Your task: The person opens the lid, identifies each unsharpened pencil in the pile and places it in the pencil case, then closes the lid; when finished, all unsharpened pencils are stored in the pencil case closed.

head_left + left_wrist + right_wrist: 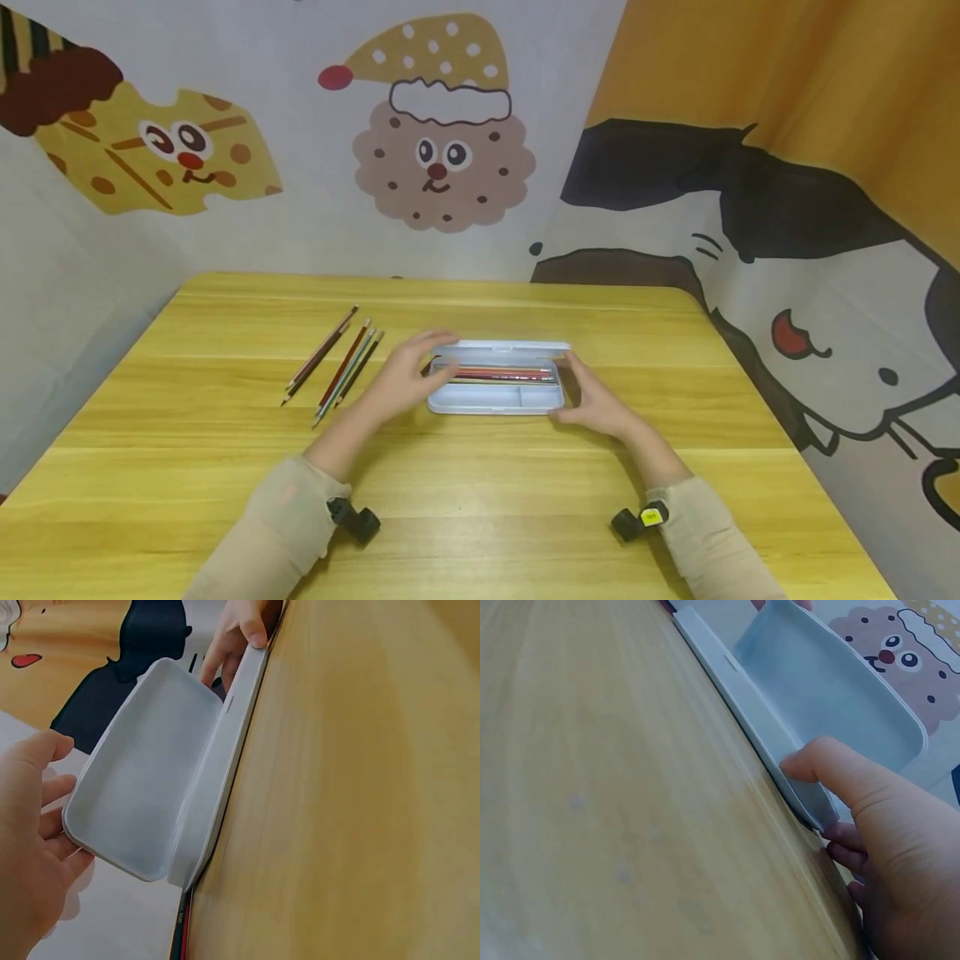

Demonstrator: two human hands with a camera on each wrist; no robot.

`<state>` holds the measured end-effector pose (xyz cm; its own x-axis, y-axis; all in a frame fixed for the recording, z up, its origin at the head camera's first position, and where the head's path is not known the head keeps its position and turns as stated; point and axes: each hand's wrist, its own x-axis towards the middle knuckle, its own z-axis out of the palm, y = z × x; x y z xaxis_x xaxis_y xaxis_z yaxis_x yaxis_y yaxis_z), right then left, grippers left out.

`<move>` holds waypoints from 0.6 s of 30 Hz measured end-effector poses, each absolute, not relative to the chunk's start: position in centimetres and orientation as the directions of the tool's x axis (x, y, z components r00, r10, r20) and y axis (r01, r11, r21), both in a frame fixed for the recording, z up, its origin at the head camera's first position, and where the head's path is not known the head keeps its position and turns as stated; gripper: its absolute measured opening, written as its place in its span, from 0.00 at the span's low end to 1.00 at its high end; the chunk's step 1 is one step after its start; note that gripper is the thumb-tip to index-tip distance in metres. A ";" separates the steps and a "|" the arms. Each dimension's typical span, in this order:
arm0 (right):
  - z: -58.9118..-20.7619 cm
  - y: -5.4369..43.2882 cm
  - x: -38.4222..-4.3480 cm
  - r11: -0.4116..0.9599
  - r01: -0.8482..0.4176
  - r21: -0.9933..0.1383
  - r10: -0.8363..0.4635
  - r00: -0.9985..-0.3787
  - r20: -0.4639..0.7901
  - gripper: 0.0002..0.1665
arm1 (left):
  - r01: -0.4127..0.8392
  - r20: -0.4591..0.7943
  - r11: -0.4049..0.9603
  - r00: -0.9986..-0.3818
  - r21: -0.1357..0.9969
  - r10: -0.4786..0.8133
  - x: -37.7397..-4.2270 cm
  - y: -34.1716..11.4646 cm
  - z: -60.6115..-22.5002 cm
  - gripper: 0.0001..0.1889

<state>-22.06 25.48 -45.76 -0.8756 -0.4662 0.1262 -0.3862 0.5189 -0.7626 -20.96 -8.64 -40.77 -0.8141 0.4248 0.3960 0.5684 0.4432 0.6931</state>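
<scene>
A pale blue-white pencil case (497, 401) lies on the table with its lid (146, 776) raised at the back. Several pencils (510, 375) lie lengthwise inside it. At the lid's left edge is my left hand (408, 379), its fingertips right at the rim and its thumb apart from the fingers. My right hand (900, 832) grips the right end of the case, the thumb on the front wall near the corner and the fingers around the side. The pencils inside are hidden from both wrist views.
Left of the case, several loose pencils (348, 367) lie slanted in two groups on the wooden table (480, 508). A cloth (450, 250) printed with cartoon figures hangs behind the table's back edge.
</scene>
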 end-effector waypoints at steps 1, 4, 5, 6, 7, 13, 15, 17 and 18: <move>-45.7 25.5 -22.0 0.521 -0.387 -0.761 -0.461 -0.878 0.131 0.66 | 0.570 0.395 0.445 -0.813 0.691 0.428 -20.8 -8.7 -40.8 0.22; -45.6 25.6 -21.7 0.538 -0.384 -0.750 -0.438 -0.888 0.140 0.68 | 0.576 0.396 0.441 -0.807 0.688 0.438 -20.5 -8.8 -40.8 0.23; -45.4 25.6 -21.6 0.550 -0.389 -0.739 -0.428 -0.891 0.151 0.68 | 0.576 0.394 0.440 -0.807 0.689 0.440 -20.4 -8.8 -40.9 0.23; -45.3 25.5 -21.4 0.562 -0.395 -0.726 -0.419 -0.893 0.162 0.67 | 0.578 0.394 0.438 -0.805 0.689 0.443 -20.2 -8.8 -40.9 0.23; -45.1 25.4 -21.3 0.574 -0.403 -0.713 -0.410 -0.895 0.175 0.66 | 0.581 0.395 0.439 -0.803 0.685 0.446 -20.2 -8.9 -40.9 0.23; -44.0 24.9 -20.5 0.591 -0.513 -0.623 -0.433 -0.853 0.291 0.59 | 0.600 0.397 0.454 -0.790 0.659 0.467 -19.5 -9.0 -41.3 0.23; -43.6 24.6 -20.1 0.600 -0.558 -0.573 -0.461 -0.827 0.323 0.57 | 0.606 0.394 0.458 -0.785 0.650 0.479 -19.3 -9.0 -41.3 0.24; -43.3 24.3 -19.7 0.613 -0.599 -0.515 -0.494 -0.799 0.342 0.56 | 0.614 0.391 0.461 -0.778 0.641 0.492 -19.2 -9.0 -41.4 0.24; -43.1 24.1 -19.6 0.619 -0.622 -0.480 -0.514 -0.782 0.351 0.55 | 0.616 0.388 0.460 -0.775 0.639 0.498 -19.1 -9.0 -41.4 0.25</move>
<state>-19.58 24.14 -43.08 -0.7825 -0.5140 0.3514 -0.6220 0.6186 -0.4801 -19.10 -9.02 -41.44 -0.7750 0.4985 0.3884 0.6163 0.4599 0.6393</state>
